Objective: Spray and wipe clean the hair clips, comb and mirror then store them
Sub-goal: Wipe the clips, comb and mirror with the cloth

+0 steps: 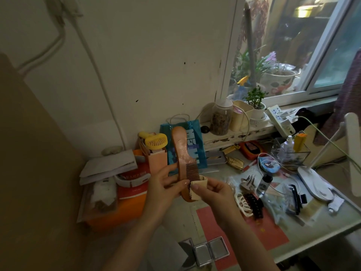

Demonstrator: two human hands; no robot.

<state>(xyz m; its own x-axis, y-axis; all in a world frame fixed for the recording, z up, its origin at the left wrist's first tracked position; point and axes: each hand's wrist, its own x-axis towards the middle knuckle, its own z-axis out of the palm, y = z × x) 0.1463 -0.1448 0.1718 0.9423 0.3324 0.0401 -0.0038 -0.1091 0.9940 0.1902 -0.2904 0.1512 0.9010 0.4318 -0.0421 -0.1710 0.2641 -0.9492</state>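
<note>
Both forearms are bare up to the frame edge, with no sleeves; the left hand and right hand seem ringless in dim light.

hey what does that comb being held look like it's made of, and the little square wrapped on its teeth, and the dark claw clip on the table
Comb: probably wood, reddish-brown with a smooth, slightly glossy handle showing pale worn patches. Square: looks like thin soft cloth, beige, folded round the teeth with a zigzag-cut edge. Dark claw clip: likely plastic, deep brown, moulded teeth; too dim to judge its sheen.
</note>
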